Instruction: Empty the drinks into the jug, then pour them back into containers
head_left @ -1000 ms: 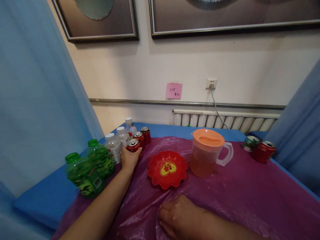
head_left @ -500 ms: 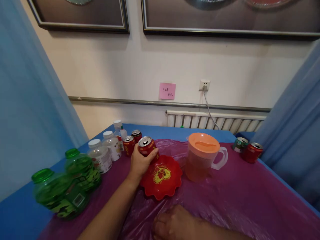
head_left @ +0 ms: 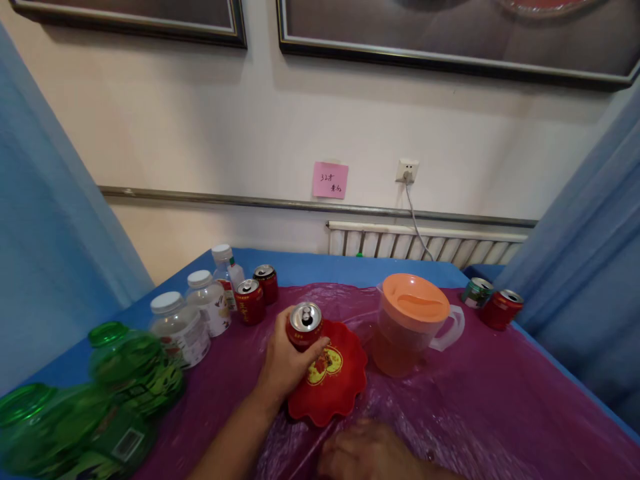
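Observation:
My left hand is wrapped round an open red drink can, which it holds upright over the far left part of a red scalloped plate. A yellow heart-like design shows on the plate. At the bottom of the head view, my right hand rests low on the purple plastic sheet near the plate's front edge. Its fingers look curled in, and no object shows in them. Right of the plate stands a clear pitcher with an orange lid and amber liquid inside.
Left of the hands stand a red can, a darker red can, clear white-capped bottles and large green bottles. Far right are a green can and a red can. Purple sheeting covers the blue table.
My left hand has brought the red can nearer and slightly right, over the plate. The view has shifted a little; my right hand stays low in front of the plate.

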The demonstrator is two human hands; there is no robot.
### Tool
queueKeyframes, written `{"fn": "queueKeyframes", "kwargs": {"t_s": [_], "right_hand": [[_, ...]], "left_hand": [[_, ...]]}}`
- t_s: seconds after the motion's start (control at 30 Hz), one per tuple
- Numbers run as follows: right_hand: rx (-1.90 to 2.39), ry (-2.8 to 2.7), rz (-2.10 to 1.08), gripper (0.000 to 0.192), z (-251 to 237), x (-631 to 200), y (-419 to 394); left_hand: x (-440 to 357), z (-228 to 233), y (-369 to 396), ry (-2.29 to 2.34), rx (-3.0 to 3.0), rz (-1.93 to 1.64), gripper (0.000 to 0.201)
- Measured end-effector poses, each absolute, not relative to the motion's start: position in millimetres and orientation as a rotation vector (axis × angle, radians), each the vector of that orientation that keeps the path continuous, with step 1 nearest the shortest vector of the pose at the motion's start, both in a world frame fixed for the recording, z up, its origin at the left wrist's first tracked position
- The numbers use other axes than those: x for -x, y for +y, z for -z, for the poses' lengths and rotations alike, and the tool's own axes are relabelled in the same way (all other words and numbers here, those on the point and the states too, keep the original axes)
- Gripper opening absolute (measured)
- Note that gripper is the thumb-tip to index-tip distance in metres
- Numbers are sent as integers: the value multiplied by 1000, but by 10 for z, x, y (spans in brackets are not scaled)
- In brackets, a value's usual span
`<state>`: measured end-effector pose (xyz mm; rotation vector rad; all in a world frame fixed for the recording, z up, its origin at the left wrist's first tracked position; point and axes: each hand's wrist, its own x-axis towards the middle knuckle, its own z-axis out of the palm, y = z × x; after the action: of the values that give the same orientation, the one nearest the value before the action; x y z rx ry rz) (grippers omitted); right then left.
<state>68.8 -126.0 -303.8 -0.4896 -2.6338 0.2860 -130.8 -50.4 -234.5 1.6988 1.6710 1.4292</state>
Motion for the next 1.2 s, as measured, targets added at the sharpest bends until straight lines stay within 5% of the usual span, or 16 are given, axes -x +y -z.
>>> {"fn": "queueKeyframes", "kwargs": {"t_s": [0.2, 0.37, 0.77, 1.0, 1.2], "right_hand": [[929, -1936, -337, 56, 2360, -674, -1054], [1175, -1697, -549, 85, 2369, -343, -797], [1002, -1661, -663, 66, 2279, -550, -733], [974, -1448, -204, 41, 2465, -1222, -1084], [1285, -1010, -236, 56, 2450, -1971, -572]], "left_hand": [[1230, 2456, -572, 1597, -1885, -1376, 70], [1207, 2611, -608, 1568, -1984, -1371, 66], [1222, 2413, -672, 1314, -2025, -1193, 71], [1229, 2481, -533, 1490, -1960, -1307, 66], [1236, 2546, -501, 1502, -1983, -1294, 66]]}}
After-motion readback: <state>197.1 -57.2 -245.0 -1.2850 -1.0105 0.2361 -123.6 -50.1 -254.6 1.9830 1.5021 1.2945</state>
